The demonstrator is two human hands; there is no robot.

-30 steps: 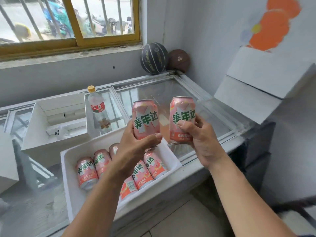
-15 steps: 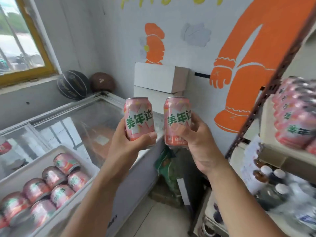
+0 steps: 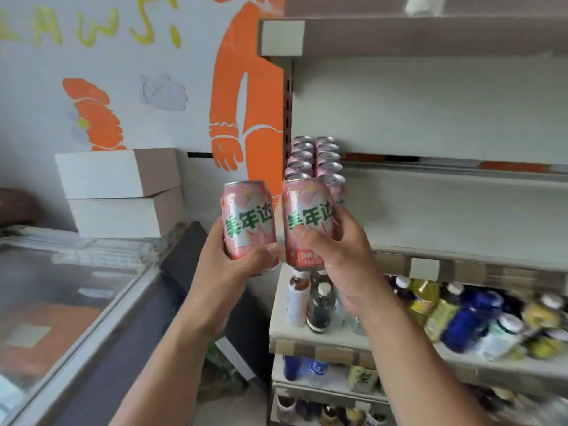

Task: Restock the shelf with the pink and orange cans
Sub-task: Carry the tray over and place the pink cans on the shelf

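Left hand point(image 3: 227, 272): clamped round the lower half of the left can, thumb across the front near the bottom and fingers behind it. It is raised in the air just left of the shelf's front left corner.
Right hand point(image 3: 335, 253): clamped round the right can, thumb pressed on the front under the green characters and fingertips curling round its right side. It is held in front of the shelf's left end.
Left can point(image 3: 247, 216): pink with green characters, upright, silver top up, just left of the shelf's edge.
Right can point(image 3: 307, 216): same design, upright, just beside the left can. Whether the two touch cannot be told.
Stocked cans point(image 3: 313, 158): two rows running to the back at the shelf's left end, tops up, directly behind the right can.
Shelf point(image 3: 445, 210): pale board with a strip and a blank tag along its front edge, its perforated post at the left.
Upper board point(image 3: 415, 35): directly above the shelf, with another blank tag at its left end.
Bottles point(image 3: 461, 315): crowded on the board below the shelf, blurred, with blue, yellow and dark ones among them. More stand on the boards lower down.
Orange figure point(image 3: 246, 87): painted on the wall just left of the shelf's post.
Boxes point(image 3: 123, 192): two white cartons stacked against the wall, well left of the shelf.
Freezer point(image 3: 76, 287): glass-topped chest, left of the shelf and lower.
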